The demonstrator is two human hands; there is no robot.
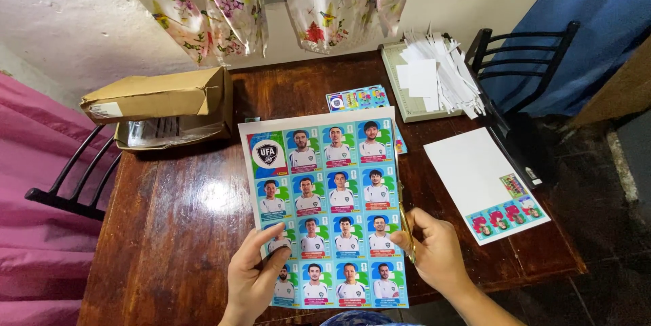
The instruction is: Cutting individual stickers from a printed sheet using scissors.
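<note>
Your left hand pinches the lower left edge of a sticker sheet, thumb on the printed face and the other fingers curled behind it. The sheet shows a grid of small portrait stickers on blue and green grounds, with one crest sticker in its top left corner, and you hold it up over the dark wooden counter, tilted a little to the left. Your right hand is closed around a pair of scissors with yellowish blades that lie along the sheet's right edge, near its lower half; whether the blades are parted you cannot tell.

Behind the sheet, a small stack of further sticker sheets peeks out near the far side of the counter. To your right lies a white sheet with a few stickers left along its near edge. At the far right corner sits a paper trimmer heaped with white paper strips. At the far left rests a cardboard box with its flap folded over. Black chairs stand at both sides of the counter, and flowered curtains hang above.
</note>
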